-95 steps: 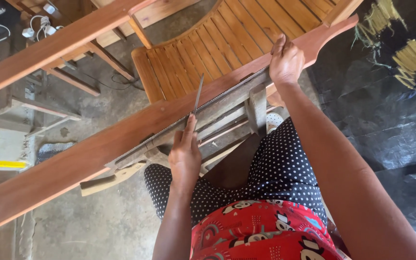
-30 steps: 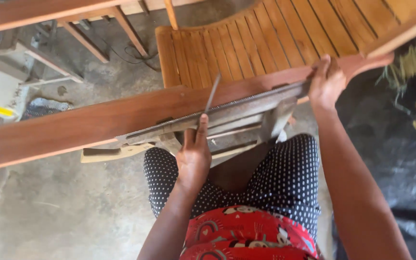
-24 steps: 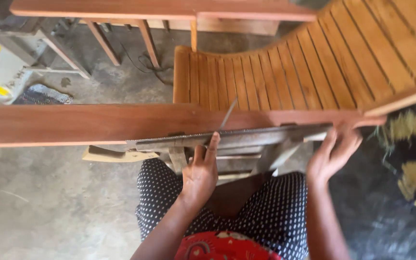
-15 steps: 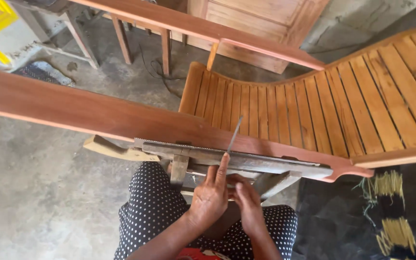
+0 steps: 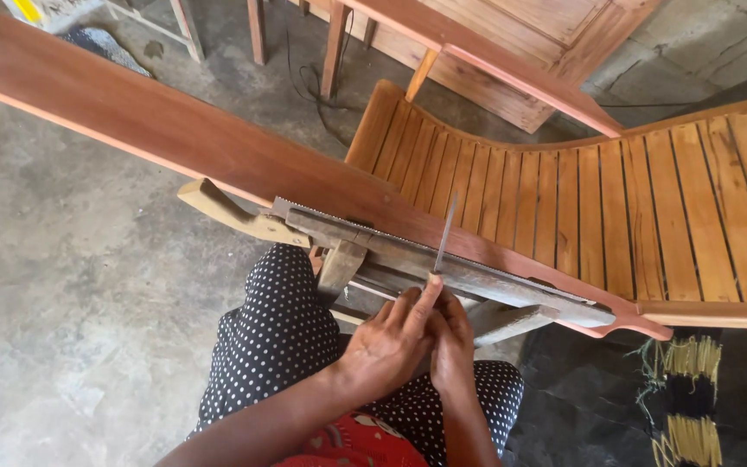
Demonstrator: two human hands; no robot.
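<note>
— Well, both hands together at lower centre? What in them?

— Yes, pressed side by side. Left hand (image 5: 386, 346) and right hand (image 5: 453, 346) closed on the near end of a thin metal file (image 5: 445, 235), forefinger laid along it.

— And the file itself?

— Slanted up and away from the hands, across the toothed edge of a handsaw blade (image 5: 443, 259) at mid-frame.

— Saw lying how?

— Teeth up, clamped in a grey wooden vise (image 5: 477, 285), pale handle (image 5: 231, 212) out to the left. Touching a long reddish plank (image 5: 131, 121) running from upper left to lower right.

— Behind that?

— Slatted wooden lounger (image 5: 616, 199) at right; bare concrete floor (image 5: 71, 303) at left.
</note>
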